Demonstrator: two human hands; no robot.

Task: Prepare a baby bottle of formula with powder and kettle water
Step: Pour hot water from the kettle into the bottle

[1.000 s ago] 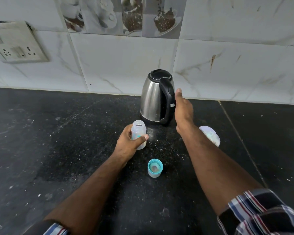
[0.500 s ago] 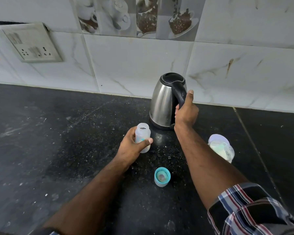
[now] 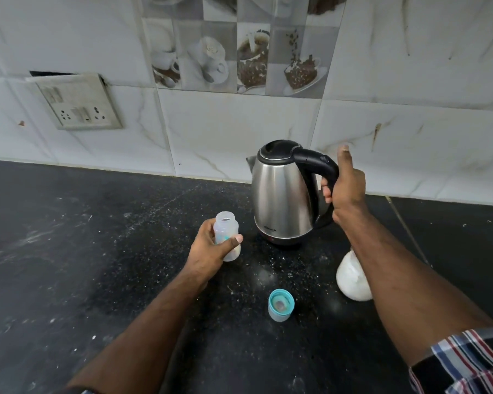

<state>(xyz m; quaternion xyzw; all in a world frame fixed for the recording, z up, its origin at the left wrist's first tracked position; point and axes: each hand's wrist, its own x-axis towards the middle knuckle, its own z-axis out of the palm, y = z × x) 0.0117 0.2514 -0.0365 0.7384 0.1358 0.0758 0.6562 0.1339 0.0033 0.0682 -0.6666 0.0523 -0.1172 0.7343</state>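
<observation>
A small clear baby bottle (image 3: 226, 228) without its cap stands on the black counter (image 3: 97, 251), and my left hand (image 3: 211, 248) is wrapped around it. A little whitish powder shows at the bottle's bottom. Behind it to the right is a steel kettle (image 3: 282, 194) with a black lid and handle. My right hand (image 3: 345, 186) grips that handle, thumb sticking up. The kettle looks upright, its base just above or on the counter. The bottle's teal cap ring with teat (image 3: 281, 305) lies on the counter in front.
A white round container (image 3: 350, 277) sits on the counter to the right, partly hidden by my right forearm. A tiled wall with a socket plate (image 3: 80, 105) runs behind the counter. White specks are scattered on the counter around the bottle.
My right hand went from reaching toward the kettle to closing around its handle. The kettle has turned so its handle points right. My left hand has stayed on the bottle.
</observation>
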